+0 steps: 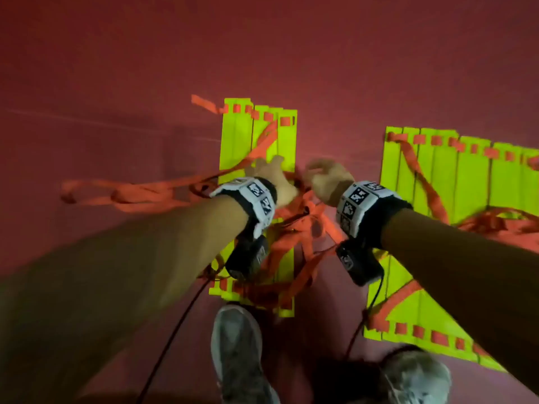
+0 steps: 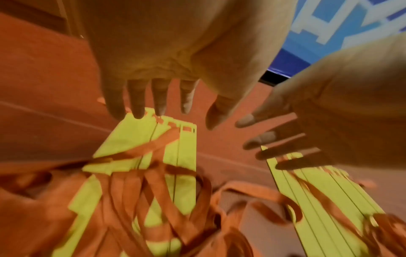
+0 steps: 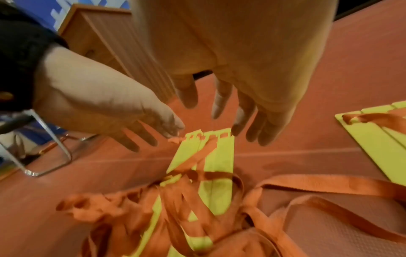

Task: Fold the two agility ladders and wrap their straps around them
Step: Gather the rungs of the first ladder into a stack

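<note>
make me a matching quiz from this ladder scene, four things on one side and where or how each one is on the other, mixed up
Things:
1. left ladder
2. right ladder
3. left hand
4. grey shoes

Places or states:
A. at the bottom edge of the head view, on the red floor
B. rungs gathered close, under both hands, orange straps tangled over it
C. rungs fanned out wide, off to the side with no hand on it
D. fingers spread straight, holding nothing

Pairs: 1-B, 2-C, 3-D, 4-A
</note>
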